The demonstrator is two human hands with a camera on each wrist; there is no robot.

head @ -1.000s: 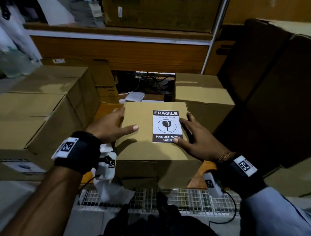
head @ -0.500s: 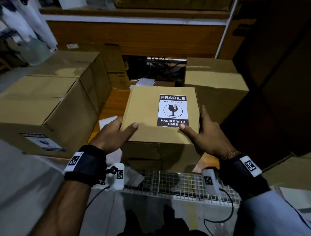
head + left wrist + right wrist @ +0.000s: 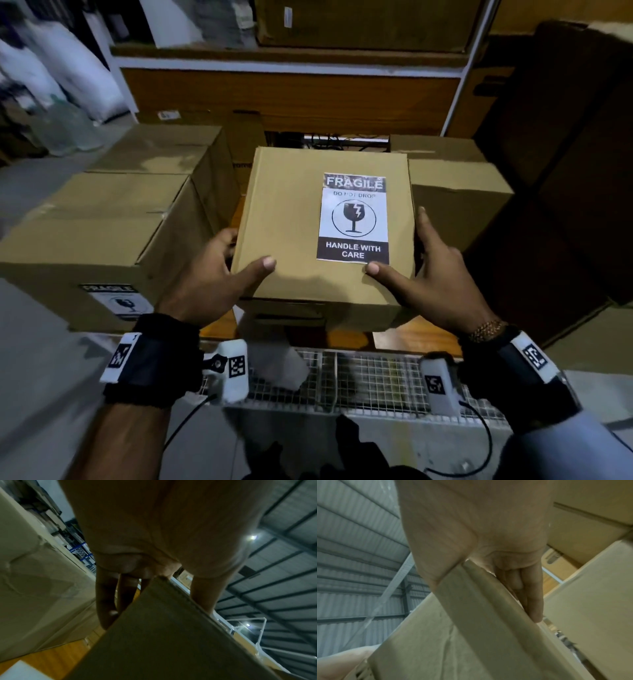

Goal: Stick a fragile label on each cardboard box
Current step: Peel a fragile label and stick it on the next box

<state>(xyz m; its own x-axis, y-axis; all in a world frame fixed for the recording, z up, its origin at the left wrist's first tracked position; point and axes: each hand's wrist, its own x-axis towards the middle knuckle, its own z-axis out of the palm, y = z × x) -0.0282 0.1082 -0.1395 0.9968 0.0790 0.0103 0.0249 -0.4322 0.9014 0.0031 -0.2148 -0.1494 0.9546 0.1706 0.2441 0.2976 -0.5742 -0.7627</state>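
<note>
Both hands on one box [image 3: 325, 233], held between them at the middle of the head view, its top face tilted toward the camera.

Left hand [image 3: 209, 274]: thumb lies across the box's near left top, fingers wrap down the left side; the left wrist view shows the fingers [image 3: 106, 601] running down beside the box [image 3: 171, 635] edge. Grip closed round the box.

Right hand [image 3: 428, 274]: thumb on the top face just below the label's lower right corner, fingers along the right side. The right wrist view shows the box [image 3: 471, 628] edge wedged between thumb and fingers [image 3: 532, 595]. Grip likewise closed round the box.

Fragile label [image 3: 352, 217]: stuck flat on the box top, right of centre, all four edges look down, text readable.

Relative to the held box:
- Left: a large box [image 3: 85, 240] with a second fragile label [image 3: 118, 303] on its near face. Behind it another box [image 3: 164, 150]; no label visible on the faces that show.
- Right, just behind: one more box [image 3: 455, 185], no label visible.
- Below and near: wooden counter [image 3: 411, 337], then a wire grid [image 3: 376, 373].

Progress, as judged: at least two boxes labelled. The held box seems finished and is probably being moved aside. At least two boxes may remain, though hidden faces could carry labels.
</note>
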